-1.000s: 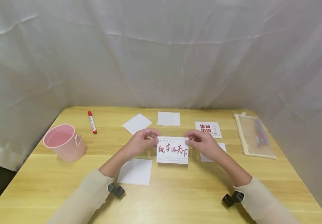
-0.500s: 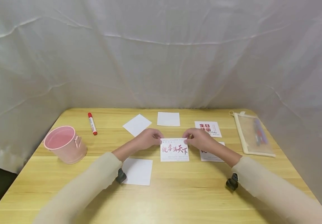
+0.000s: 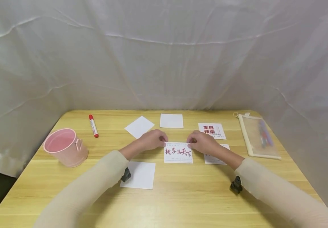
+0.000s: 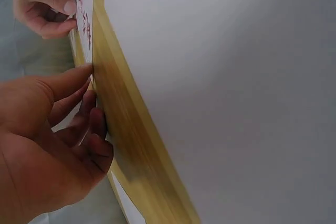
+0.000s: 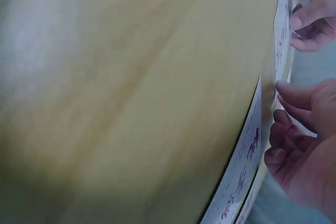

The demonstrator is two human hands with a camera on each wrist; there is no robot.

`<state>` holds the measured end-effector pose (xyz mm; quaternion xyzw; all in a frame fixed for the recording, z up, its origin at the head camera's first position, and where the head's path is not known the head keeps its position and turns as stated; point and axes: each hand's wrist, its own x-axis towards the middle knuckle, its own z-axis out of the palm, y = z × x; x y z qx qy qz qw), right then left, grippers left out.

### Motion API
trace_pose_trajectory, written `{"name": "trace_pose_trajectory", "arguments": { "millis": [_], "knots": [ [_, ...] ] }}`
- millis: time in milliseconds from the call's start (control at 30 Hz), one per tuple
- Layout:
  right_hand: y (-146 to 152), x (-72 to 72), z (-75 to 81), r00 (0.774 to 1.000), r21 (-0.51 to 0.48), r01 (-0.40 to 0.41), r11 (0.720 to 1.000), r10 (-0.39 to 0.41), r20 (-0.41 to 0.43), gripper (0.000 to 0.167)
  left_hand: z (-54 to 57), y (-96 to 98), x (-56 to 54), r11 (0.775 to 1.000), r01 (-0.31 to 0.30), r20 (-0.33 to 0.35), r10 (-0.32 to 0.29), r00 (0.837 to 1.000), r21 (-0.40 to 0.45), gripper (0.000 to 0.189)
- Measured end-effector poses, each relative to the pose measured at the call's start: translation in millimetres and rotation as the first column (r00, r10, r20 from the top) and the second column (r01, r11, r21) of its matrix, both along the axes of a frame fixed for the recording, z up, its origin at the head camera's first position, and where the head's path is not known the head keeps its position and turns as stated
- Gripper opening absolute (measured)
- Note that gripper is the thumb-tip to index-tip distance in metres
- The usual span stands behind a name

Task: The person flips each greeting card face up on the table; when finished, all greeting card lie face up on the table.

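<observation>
A white card [image 3: 178, 155] with red Chinese lettering lies flat, or nearly so, at the middle of the wooden table. My left hand [image 3: 152, 140] pinches its top left corner between thumb and forefinger. At the top right corner, my right hand [image 3: 202, 141] pinches it in the same way. The left wrist view shows the left thumb and fingertip meeting at the card's edge, the other fingers curled loosely. Partly under my right forearm is a similar lettered card [image 3: 217, 161]. A blank white card [image 3: 141, 178] lies beside my left wrist, partly covered by the sleeve.
Farther back lie two blank white cards, one turned askew [image 3: 139, 126] and one straight [image 3: 171, 121], and a birthday card [image 3: 219, 129]. At left stand a pink bucket [image 3: 67, 152] and a red-capped marker [image 3: 93, 126]. A zip pouch [image 3: 255, 139] with pens lies at right.
Both hands have lowered the lettered card from a raised, tilted position down to the table, shifting it slightly right. The forearms have reached farther forward. Other things have stayed put.
</observation>
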<state>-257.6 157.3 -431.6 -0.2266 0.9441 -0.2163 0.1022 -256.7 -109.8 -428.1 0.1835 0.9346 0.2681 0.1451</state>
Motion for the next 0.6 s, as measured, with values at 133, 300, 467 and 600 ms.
{"name": "trace_pose_trajectory", "arguments": {
  "millis": [133,300,467,600],
  "knots": [
    [1.3,-4.7,2.8,1.000,0.003,-0.007,1.000,0.007,-0.008,0.020,1.8,-1.5,-1.1,1.000,0.011,-0.034,-0.012,0.999,-0.024,0.014],
    [-4.9,-29.1,13.9,0.998,-0.141,0.041,0.989,-0.034,0.051,0.034,7.6,-8.3,-19.7,0.999,-0.033,-0.060,0.032,0.998,-0.009,0.015],
    [-21.4,-65.9,17.7,0.998,-0.171,0.047,0.984,-0.042,0.036,0.042,12.0,-13.0,-56.5,0.997,-0.082,-0.089,0.083,0.993,0.014,0.025],
    [-31.4,-90.6,11.6,0.999,-0.122,0.028,0.992,-0.023,0.047,0.045,14.9,-12.8,-80.2,0.991,-0.122,-0.093,0.126,0.988,0.048,0.029]
  ]
}}
